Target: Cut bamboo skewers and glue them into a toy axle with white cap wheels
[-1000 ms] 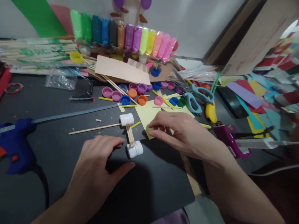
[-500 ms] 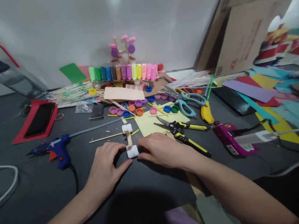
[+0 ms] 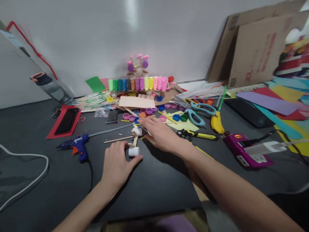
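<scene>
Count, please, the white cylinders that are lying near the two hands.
2. The far cylinder is at one end of the stick frame, beside the right hand; the near cylinder is at the other end, beside the left hand. More could be hidden beneath the hands.

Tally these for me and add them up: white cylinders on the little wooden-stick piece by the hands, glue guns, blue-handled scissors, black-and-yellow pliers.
White cylinders: 2
Glue gun: 1
Blue-handled scissors: 1
Black-and-yellow pliers, partly hidden by the right arm: 1
Total: 5
</scene>
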{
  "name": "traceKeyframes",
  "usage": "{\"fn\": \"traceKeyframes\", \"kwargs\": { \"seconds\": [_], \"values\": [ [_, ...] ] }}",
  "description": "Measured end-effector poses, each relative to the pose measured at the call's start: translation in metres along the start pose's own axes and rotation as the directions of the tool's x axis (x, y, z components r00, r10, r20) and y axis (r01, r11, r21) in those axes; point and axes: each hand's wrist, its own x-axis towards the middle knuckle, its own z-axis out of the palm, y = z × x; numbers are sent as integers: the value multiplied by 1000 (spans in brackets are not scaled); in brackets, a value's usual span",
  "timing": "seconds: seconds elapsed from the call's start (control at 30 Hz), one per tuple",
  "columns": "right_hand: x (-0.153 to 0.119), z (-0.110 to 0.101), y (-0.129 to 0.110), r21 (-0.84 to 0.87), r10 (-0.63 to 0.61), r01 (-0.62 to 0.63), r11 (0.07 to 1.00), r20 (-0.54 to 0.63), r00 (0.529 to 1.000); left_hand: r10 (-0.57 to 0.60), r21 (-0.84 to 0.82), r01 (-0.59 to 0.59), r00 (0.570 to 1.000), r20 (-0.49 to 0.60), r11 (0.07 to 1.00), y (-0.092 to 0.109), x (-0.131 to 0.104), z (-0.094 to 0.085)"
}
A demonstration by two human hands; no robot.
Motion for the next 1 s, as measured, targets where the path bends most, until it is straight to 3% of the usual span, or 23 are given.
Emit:
{"fn": "traceKeyframes", "kwargs": {
  "seconds": [0.2,0.43,0.57,0.7,0.9,1.0],
  "values": [
    [14,14,13,40,-121,120,992,8,993,44,-41,-46,998,-44,998,-5,0,2],
    [0,-4,2,-9,-135,135,991,12,991,42,-194,-68,990,-138,979,-37,-6,-4],
    [-16,-10,-11,-27,-130,131,991,51,990,59,-270,-92,990,-129,959,-44,-7,-13],
    [-23,-12,-12,-8,-118,119,993,86,989,79,-304,-104,993,-92,947,-40,-10,-16],
    [-14,-2,-1,50,-112,107,993,103,988,14,-348,-29,999,-44,937,-23,-28,-8],
    [-10,8,1,57,-87,81,995,106,991,-28,-474,58,997,71,878,-11,-40,-7]
  ]
}}
